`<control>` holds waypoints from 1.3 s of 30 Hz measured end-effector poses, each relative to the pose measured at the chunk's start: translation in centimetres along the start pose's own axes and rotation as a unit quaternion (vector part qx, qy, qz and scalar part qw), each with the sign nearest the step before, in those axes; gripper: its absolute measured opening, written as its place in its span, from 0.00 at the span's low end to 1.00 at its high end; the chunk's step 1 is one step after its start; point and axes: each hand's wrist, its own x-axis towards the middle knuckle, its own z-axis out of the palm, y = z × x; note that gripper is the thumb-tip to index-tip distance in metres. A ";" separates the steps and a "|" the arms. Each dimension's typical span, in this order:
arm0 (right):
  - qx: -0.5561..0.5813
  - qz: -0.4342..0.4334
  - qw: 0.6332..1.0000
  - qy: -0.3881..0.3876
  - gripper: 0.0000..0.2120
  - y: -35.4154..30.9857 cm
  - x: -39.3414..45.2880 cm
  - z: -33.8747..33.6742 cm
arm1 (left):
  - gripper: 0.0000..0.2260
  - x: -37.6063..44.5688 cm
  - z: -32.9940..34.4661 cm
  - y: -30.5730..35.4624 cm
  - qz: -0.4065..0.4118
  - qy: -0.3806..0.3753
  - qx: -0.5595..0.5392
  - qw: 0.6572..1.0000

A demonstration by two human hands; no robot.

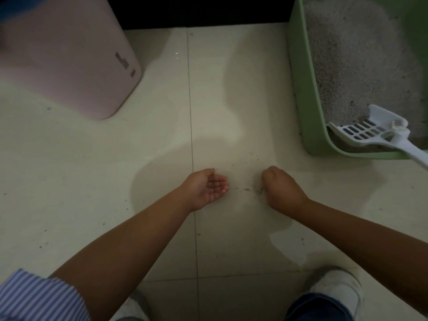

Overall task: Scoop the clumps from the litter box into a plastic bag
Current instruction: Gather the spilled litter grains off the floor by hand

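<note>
Litter box (301,93), green, holding grey litter and white scoop (370,133); left hand (209,187) cupped palm-up, cradling spilled grains; right hand (279,186) pinching floor grains; plastic bag unseen; scooping seemingly finished, cleanup remaining.

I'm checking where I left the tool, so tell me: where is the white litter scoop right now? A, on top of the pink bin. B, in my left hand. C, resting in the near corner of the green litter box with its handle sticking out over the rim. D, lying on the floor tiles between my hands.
C: the white litter scoop sits in the near corner of the green litter box, handle over the rim, held by neither hand.
</note>
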 end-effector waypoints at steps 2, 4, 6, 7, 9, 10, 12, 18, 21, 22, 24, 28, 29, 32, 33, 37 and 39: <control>0.092 0.025 0.995 0.027 0.05 -1.3 0.3 -1.0 | 0.19 -0.2 0.1 -0.1 -0.010 -0.012 0.008 1.000; 0.151 -0.038 0.987 0.037 0.07 -3.2 0.2 -2.5 | 0.19 -0.3 0.2 -0.5 -0.021 -0.025 0.016 0.999; 0.155 -0.107 0.982 0.014 0.12 -4.1 0.1 -3.1 | 0.19 -0.4 0.3 -0.8 -0.031 -0.037 0.017 0.999; 0.149 -0.113 0.982 0.013 0.15 -4.2 -0.1 -3.3 | 0.19 -0.4 0.4 -0.9 -0.036 -0.038 0.019 0.998; 0.134 -0.065 0.989 0.023 0.15 -2.8 0.2 -3.0 | 0.19 -0.5 0.5 -1.0 -0.044 -0.030 0.037 0.998; 0.133 -0.037 0.990 0.040 0.12 -1.7 0.6 -2.6 | 0.19 -0.5 0.5 -1.1 -0.047 -0.024 0.049 0.997; 0.113 0.004 0.992 0.051 0.08 -0.2 1.3 -2.3 | 0.18 -0.4 0.2 -1.2 -0.057 -0.017 0.069 0.996; 0.001 -0.126 0.992 -0.012 0.13 -0.4 2.9 -0.4 | 0.18 -0.6 -1.1 -1.1 -0.058 -0.006 0.084 0.995; -0.048 -0.180 0.982 -0.016 0.13 -2.2 3.1 0.5 | 0.18 -0.6 -1.7 -0.3 -0.036 0.007 0.089 0.995; -0.064 -0.190 0.980 -0.017 0.12 -2.3 3.1 0.7 | 0.18 -0.5 -1.8 0.0 -0.029 0.012 0.088 0.996; -0.051 -0.189 0.980 -0.029 0.10 -1.9 2.1 1.6 | 0.18 -0.3 -2.0 0.3 -0.017 0.023 0.083 0.996; -0.007 -0.167 0.985 -0.035 0.11 0.7 -0.2 1.0 | 0.18 0.0 -1.8 0.6 -0.008 0.032 0.077 0.996; -0.014 -0.162 0.986 -0.036 0.12 1.4 -0.5 1.1 | 0.18 0.0 -1.6 0.6 -0.004 0.033 0.076 0.997; 0.000 -0.107 0.994 0.006 0.12 2.7 -1.2 0.5 | 0.18 0.1 -1.0 0.3 -0.001 0.029 0.077 0.997; 0.011 -0.079 0.996 0.041 0.09 3.1 -1.4 0.3 | 0.18 0.2 -0.9 0.1 -0.003 0.026 0.082 0.996; 0.039 0.021 0.998 0.051 0.14 3.4 -2.1 0.6 | 0.18 0.2 -0.3 -0.1 -0.010 0.012 0.090 0.996; 0.044 0.034 0.998 0.031 0.18 3.0 -2.2 1.4 | 0.18 0.1 -0.3 -0.1 -0.007 0.011 0.089 0.996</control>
